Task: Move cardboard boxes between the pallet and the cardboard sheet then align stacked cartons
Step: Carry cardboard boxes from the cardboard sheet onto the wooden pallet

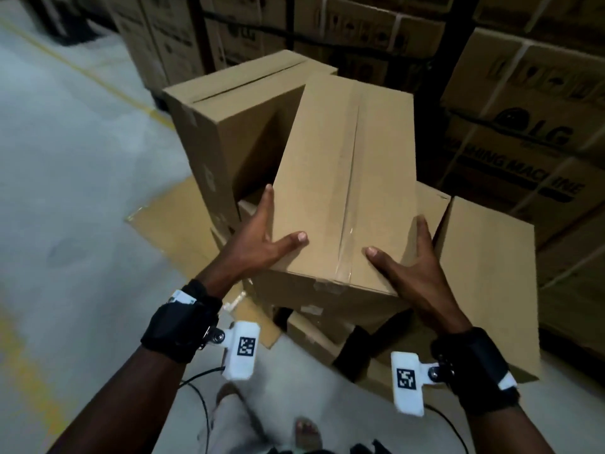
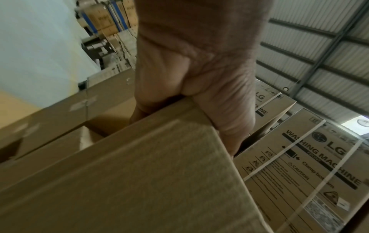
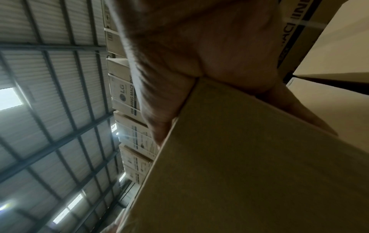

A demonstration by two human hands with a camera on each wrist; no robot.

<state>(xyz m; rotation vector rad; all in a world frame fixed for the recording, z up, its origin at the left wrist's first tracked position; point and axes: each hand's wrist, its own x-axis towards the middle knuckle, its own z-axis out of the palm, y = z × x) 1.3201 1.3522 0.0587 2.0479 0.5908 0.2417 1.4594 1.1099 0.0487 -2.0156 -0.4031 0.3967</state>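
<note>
Matt brown cardboard box (image 1: 343, 178) with glossy clear tape (image 1: 348, 204); smooth grey concrete floor (image 1: 72, 165); black cloth wrist straps (image 1: 178, 326).

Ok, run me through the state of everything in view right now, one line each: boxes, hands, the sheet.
Held carton: taped shut, gripped at both sides, skewed across the cartons under it.
Left hand: grips the carton's left edge, thumb on top.
Right hand: grips the right edge, thumb on top.
Tall carton: behind-left, upright, taped shut.
Right carton: closed, lower.
Cardboard sheet: flat on the floor under the cartons.
Washing machine cartons: stacked, strapped.
</note>
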